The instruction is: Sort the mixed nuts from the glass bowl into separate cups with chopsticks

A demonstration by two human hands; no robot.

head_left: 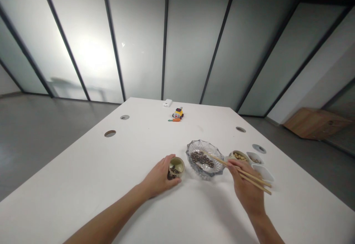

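Observation:
My left hand point(161, 176) is wrapped round a small ceramic cup point(176, 165) that stands on the table, with a few dark beans at its bottom. To the right of the cup is a scalloped clear glass bowl point(219, 151), partly filled with dark brown beans point(202, 159). Held in my right hand point(248, 188) is a pair of wooden chopsticks point(255, 179). Their tips reach over the glass bowl, near the beans; whether they pinch one is too small to tell.
Beyond my right hand stand a round bowl of pale nuts point(240, 156) and white plastic tubs point(262, 171), one holding small pieces point(255, 159). A yellow toy car point(178, 113), an orange-handled screwdriver point(175, 120) and a white box point(167, 103) lie farther back. Round holes point(110, 133) pierce the white table point(138, 147).

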